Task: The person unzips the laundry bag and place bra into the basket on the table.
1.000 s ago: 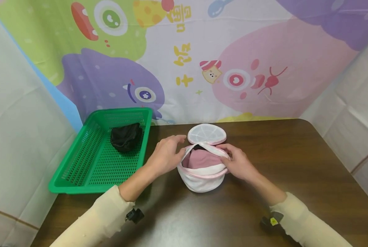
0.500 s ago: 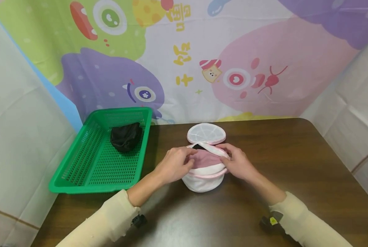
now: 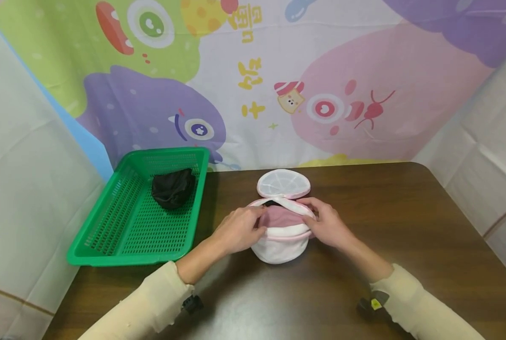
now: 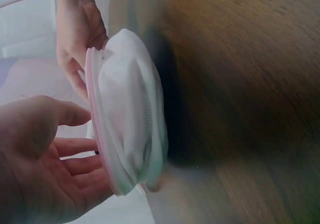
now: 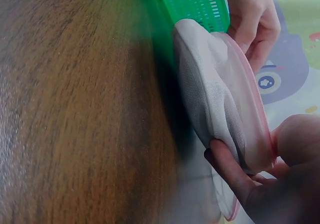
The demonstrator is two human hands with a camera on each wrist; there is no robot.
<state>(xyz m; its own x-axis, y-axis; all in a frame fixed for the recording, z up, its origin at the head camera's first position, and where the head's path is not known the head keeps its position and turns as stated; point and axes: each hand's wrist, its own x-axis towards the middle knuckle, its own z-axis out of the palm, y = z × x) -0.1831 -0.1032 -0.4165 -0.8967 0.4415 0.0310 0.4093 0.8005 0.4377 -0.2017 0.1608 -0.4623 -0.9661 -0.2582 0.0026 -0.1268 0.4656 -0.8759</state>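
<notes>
A round white mesh laundry bag with pink trim stands on the table, its lid folded back behind it. Dusty-pink cloth fills the mouth, and a dark bit shows at the back. My right hand grips the bag's right rim; in the right wrist view a finger lies along the outer mesh, with the thumb at the pink edge. My left hand reaches over the left rim, fingertips at the cloth and partly hidden. The left wrist view shows its thumb spread from bent, loose fingers.
A green plastic basket stands at the left of the brown table, with crumpled black cloth in it. A cartoon-printed curtain hangs behind the table.
My left hand has moved right from outside the left rim to over the bag's mouth, its fingers going in at the cloth. My right hand has stayed on the right rim.
</notes>
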